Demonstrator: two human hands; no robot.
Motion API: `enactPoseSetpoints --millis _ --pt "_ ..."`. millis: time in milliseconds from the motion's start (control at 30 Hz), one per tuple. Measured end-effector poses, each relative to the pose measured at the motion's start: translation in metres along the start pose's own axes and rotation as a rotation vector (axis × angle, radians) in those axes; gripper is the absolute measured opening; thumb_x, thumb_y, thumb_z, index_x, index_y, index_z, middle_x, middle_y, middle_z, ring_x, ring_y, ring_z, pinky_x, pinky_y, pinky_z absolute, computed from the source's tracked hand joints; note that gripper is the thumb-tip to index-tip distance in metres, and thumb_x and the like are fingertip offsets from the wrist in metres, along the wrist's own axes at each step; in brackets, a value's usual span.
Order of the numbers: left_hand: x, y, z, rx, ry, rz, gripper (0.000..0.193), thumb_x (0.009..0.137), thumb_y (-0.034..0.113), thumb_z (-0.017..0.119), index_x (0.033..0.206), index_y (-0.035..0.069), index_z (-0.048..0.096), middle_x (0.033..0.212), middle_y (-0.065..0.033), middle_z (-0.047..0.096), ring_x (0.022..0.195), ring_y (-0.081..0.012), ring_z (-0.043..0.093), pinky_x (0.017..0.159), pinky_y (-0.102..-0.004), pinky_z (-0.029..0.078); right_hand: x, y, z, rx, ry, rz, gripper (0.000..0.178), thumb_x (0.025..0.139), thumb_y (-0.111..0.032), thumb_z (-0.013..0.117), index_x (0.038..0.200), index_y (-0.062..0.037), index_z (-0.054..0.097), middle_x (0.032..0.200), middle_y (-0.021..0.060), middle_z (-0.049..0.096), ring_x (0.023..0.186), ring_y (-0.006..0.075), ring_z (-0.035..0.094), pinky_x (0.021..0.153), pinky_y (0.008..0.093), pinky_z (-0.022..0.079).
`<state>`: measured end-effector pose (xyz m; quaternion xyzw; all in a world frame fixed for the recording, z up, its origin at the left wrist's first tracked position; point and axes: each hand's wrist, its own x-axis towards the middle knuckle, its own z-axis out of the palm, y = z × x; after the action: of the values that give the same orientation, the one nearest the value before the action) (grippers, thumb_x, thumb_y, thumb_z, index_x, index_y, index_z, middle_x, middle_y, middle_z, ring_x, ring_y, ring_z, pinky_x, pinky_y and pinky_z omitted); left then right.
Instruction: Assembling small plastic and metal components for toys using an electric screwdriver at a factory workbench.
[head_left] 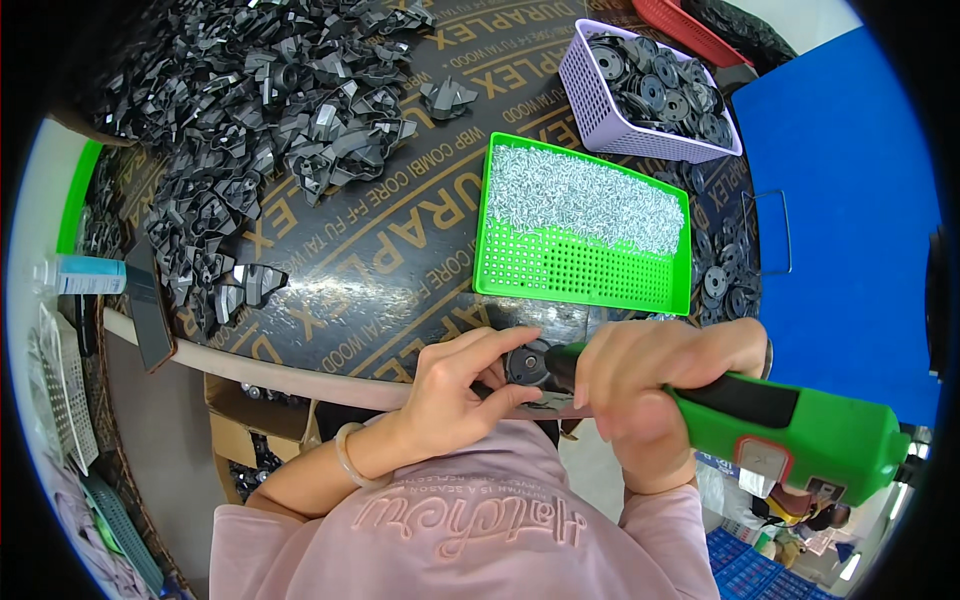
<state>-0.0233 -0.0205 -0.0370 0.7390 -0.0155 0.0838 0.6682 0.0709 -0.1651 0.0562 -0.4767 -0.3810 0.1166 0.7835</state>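
Note:
At the table's near edge, my left hand [450,385] grips a black plastic part with a round disc [527,364] on it, thumb and fingers on either side. My right hand [665,390] is closed around a green and black power screwdriver [800,430], its body reaching out to the right. The tool's dark nose points left at the disc; whether its tip touches is hard to tell. Just beyond my hands lies a green perforated tray [585,290] with a heap of small silver screws [580,195] toward its far side.
A lilac basket [590,95] of black round discs stands behind the tray. More loose discs [715,280] lie to its right, beside a blue panel [850,200]. Black angular plastic parts [270,100] are piled at the far left. A cardboard box [235,415] sits below the table edge.

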Motion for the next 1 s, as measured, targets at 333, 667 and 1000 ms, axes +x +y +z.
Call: enactPoseSetpoints --millis 333,667,1000 --pt "0.009 0.002 0.006 -0.140 0.077 -0.098 0.055 0.074 -0.006 0.080 0.127 0.000 0.064 0.100 -0.0130 0.066 0.076 -0.0127 0.065 0.067 -0.0262 0.062 0.033 0.037 -0.030 -0.296 0.307 -0.196 0.030 0.093 -0.004 0.064 0.113 -0.0007 0.042 0.059 0.0045 0.053 0.044 0.0133 0.050 0.048 0.0285 0.047" --pt "0.008 0.002 0.006 -0.160 0.082 -0.095 0.055 0.078 -0.004 0.079 0.130 0.000 0.062 0.101 -0.0125 0.067 0.074 -0.0107 0.064 0.063 -0.0251 0.061 0.028 0.053 -0.039 -0.249 0.258 -0.201 0.027 0.093 0.001 0.061 0.111 -0.0019 0.041 0.063 0.0055 0.054 0.048 0.0121 0.052 0.051 0.0285 0.051" --pt "0.006 0.002 0.007 -0.141 0.093 -0.078 0.054 0.078 -0.002 0.080 0.129 -0.001 0.062 0.095 -0.0105 0.065 0.070 -0.0105 0.063 0.060 -0.0238 0.058 0.029 0.049 -0.037 -0.277 0.239 -0.233 0.028 0.095 -0.004 0.063 0.111 -0.0020 0.039 0.062 0.0052 0.055 0.048 0.0130 0.053 0.050 0.0291 0.049"
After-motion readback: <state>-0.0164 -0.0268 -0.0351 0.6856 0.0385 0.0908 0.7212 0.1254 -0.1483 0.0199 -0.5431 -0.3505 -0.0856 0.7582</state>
